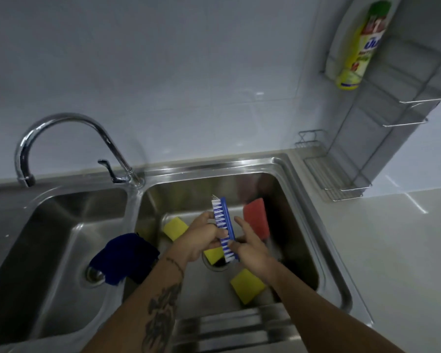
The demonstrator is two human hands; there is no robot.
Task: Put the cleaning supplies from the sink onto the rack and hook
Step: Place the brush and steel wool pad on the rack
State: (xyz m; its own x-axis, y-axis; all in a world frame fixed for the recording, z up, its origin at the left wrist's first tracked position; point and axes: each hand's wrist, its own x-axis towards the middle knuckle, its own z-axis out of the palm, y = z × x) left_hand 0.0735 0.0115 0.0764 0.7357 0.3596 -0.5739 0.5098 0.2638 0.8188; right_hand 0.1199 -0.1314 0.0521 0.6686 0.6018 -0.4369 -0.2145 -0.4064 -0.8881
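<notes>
Above the right sink basin, both hands hold a blue scrub brush with blue and white bristles. My left hand grips its bristle side, thumb across the bristles. My right hand pinches the brush's near end, its forefinger pointing up. Below them in the basin lie a red sponge and yellow sponges. A dark blue cloth hangs over the divider between the basins. The wire rack stands at the back right against the wall.
A chrome tap arches over the left basin. A yellow-green dish soap bottle sits in the rack's upper tier, with wire rails below it. Pale countertop lies right of the sink.
</notes>
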